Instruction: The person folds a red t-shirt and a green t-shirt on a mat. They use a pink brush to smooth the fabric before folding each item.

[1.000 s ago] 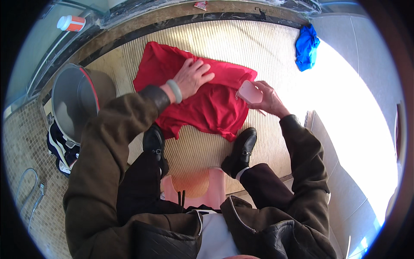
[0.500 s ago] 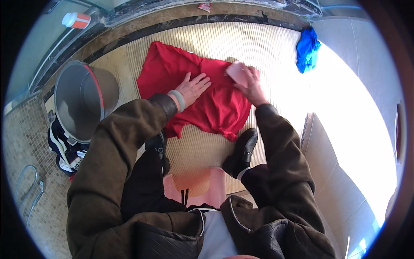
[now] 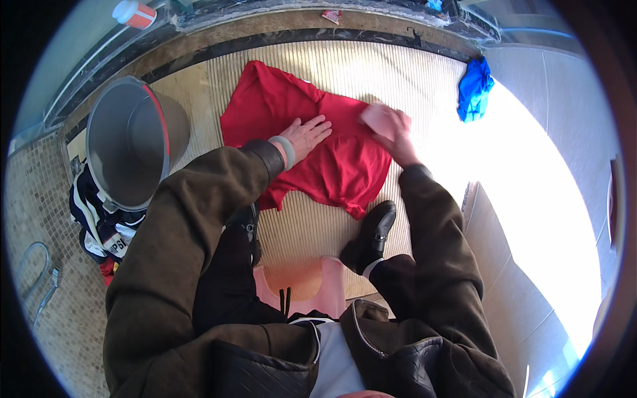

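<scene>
A red garment [image 3: 265,103] lies spread, with some creases, on the ribbed floor ahead of my feet. My left hand [image 3: 306,136] rests flat on its middle, fingers spread, with a pale green bangle [image 3: 286,151] at the wrist. In my right hand [image 3: 399,136] is a pale pink oblong block [image 3: 378,120], held at the garment's upper right edge. Motion blurs that block, and I cannot make out whether it is soap or a brush. My fingers hide part of it.
A grey bucket [image 3: 126,142] with a red-striped rim stands at the left, beside dark and white clothes [image 3: 93,205]. A blue cloth [image 3: 474,89] lies at the far right. A pink stool [image 3: 325,285] is beneath me. A white bottle [image 3: 135,14] lies at the far left.
The whole view has shifted slightly. My right hand stays at the garment's upper right edge with the pink block, both blurred by motion. My left hand keeps its place on the fabric.
</scene>
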Action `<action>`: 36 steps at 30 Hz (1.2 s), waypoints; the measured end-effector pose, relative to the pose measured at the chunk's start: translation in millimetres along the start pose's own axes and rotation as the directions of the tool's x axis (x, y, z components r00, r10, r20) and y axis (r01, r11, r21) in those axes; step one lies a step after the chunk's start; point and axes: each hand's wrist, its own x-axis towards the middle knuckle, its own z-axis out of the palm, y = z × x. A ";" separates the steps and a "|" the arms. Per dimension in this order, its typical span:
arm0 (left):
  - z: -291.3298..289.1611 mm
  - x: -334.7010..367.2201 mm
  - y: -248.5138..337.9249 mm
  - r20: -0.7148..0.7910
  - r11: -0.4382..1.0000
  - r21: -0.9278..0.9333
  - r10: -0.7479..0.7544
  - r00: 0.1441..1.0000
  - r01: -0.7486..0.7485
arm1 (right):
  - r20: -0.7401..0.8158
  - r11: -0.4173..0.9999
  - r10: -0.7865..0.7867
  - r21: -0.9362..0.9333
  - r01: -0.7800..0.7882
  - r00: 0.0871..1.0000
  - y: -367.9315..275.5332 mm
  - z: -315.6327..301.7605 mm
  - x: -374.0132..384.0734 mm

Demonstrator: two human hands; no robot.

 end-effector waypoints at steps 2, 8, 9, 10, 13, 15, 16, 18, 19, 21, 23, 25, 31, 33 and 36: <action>1.0 1.7 0.9 -0.014 0.999 0.031 0.023 1.000 -0.023 | -0.011 0.991 0.101 -0.088 -0.102 0.995 29.5 -36.0 -31.4; -17.9 -15.9 -9.1 -0.051 1.000 -0.022 0.007 0.999 -0.008 | -0.018 0.998 -0.009 0.066 0.010 1.000 -65.2 -4.3 25.9; -12.7 -21.2 -11.4 -0.057 0.999 -0.046 -0.029 0.998 0.026 | 0.005 0.996 -0.088 0.033 0.087 0.996 -89.3 7.1 43.1; -3.3 -24.8 -15.4 -0.063 0.996 -0.066 -0.062 0.996 0.058 | 0.029 0.990 -0.135 0.034 0.134 0.990 -102.1 24.9 55.2; 2.3 -27.8 -17.8 -0.015 0.992 -0.075 -0.104 0.994 0.103 | 0.089 0.990 -0.137 -0.009 0.138 0.987 -113.3 39.4 58.3; -7.5 -28.9 -17.7 0.006 0.992 -0.093 -0.088 0.996 0.088 | 0.055 0.992 -0.119 0.042 0.116 0.991 -67.2 22.5 32.2; -7.6 -29.8 -21.2 -0.002 0.995 -0.072 -0.071 0.997 0.071 | 0.013 0.995 -0.049 0.082 0.048 0.999 -43.4 13.2 13.9; -14.9 -26.8 -24.2 0.030 0.992 -0.107 -0.068 0.997 0.071 | -0.022 0.995 0.092 0.050 -0.091 0.995 4.3 -9.8 -26.8; -14.4 -27.3 -23.8 0.055 0.989 -0.129 -0.064 0.996 0.071 | -0.020 0.987 0.162 -0.019 -0.162 0.987 8.7 -19.0 -37.1; 8.8 -34.5 -34.5 -0.148 0.983 -0.093 -0.171 0.974 0.158 | -0.036 0.991 0.106 -0.075 -0.108 0.994 -0.4 -14.9 -28.4; 15.4 -43.9 -42.8 -0.271 0.953 -0.116 -0.302 0.914 0.280 | -0.107 0.999 0.048 -0.010 -0.049 0.993 -33.7 -3.7 -3.0; 6.4 -60.7 -45.2 -0.290 0.883 -0.192 -0.469 0.834 0.429 | -0.066 1.000 -0.001 -0.021 -0.001 0.998 -88.5 11.3 31.8; 36.1 -80.5 -54.7 -0.243 0.907 -0.067 -0.419 0.875 0.416 | 0.178 0.938 -0.196 -0.254 0.237 0.964 -175.0 79.0 101.2; 32.9 -84.3 -60.1 -0.187 0.906 -0.004 -0.416 0.890 0.423 | 0.125 0.968 -0.219 -0.097 0.231 0.968 -148.4 65.0 81.1; 31.8 -84.4 -60.3 -0.230 0.904 -0.003 -0.416 0.880 0.427 | 0.087 0.994 -0.111 -0.002 0.112 0.990 -107.5 26.4 28.7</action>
